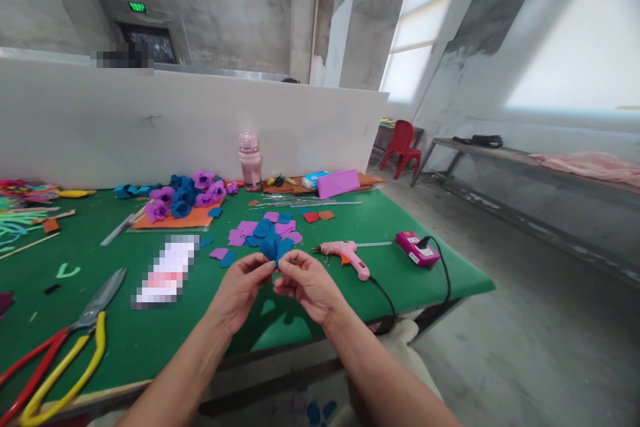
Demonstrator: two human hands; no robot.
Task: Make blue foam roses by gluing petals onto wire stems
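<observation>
Between my two hands, above the near part of the green table (165, 347), is a blue craft flower (271, 247) with curled petals. My left hand (245, 285) pinches its lower left side between thumb and fingers. On the other side, my right hand (307, 280) grips the base with thumb and forefinger. The fingertips nearly meet under the flower. Just beyond it lie loose purple and blue petals (245, 229). A pink glue gun (347, 255) with a clear glue stick in its back rests to the right of my right hand.
Large scissors (95, 313) with red and yellow handles lie at the left. Finished purple and blue flowers (183, 197) sit on an orange sheet. A pink bottle (250, 160) stands against the white partition (200, 120). A magenta power socket (417, 248) with a cord is near the right edge.
</observation>
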